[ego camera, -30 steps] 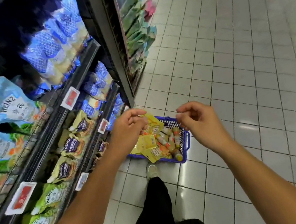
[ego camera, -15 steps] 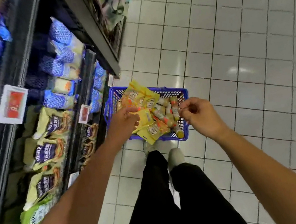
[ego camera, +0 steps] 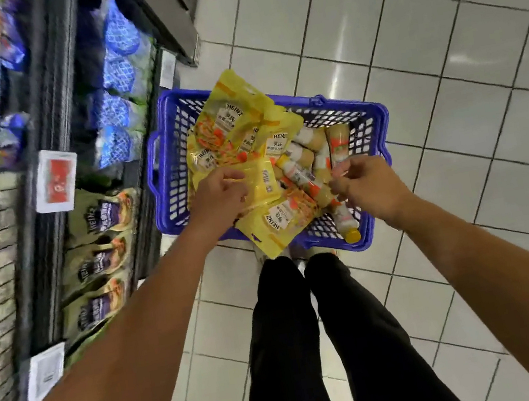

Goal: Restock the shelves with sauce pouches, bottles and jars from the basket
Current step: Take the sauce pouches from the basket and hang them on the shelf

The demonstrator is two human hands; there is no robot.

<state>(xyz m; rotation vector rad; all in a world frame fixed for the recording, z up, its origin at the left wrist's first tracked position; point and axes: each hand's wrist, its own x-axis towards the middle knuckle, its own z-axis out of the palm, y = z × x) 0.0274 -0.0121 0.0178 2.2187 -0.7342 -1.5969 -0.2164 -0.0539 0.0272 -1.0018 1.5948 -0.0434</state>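
Note:
A blue plastic basket (ego camera: 377, 120) stands on the tiled floor by the shelf. It holds several yellow Heinz sauce pouches (ego camera: 236, 121) on its left side and several small sauce bottles (ego camera: 304, 155) with yellow caps on its right. My left hand (ego camera: 220, 195) reaches into the basket, its fingers curled onto the edge of a yellow pouch (ego camera: 265, 179) that lies barcode side up. My right hand (ego camera: 366, 184) hovers over the bottles with its fingers curled together; I see nothing in it.
Dark shelves run along the left, with green and purple Heinz pouches (ego camera: 100, 223) low down and blue pouches (ego camera: 118, 71) further along. A red and white price tag (ego camera: 57, 180) hangs on a shelf edge. My black-trousered legs (ego camera: 314, 348) stand just behind the basket.
My view has tilted down and closed in on the basket. Both hands have dropped into it, and the left one has come onto the barcode-side pouch.

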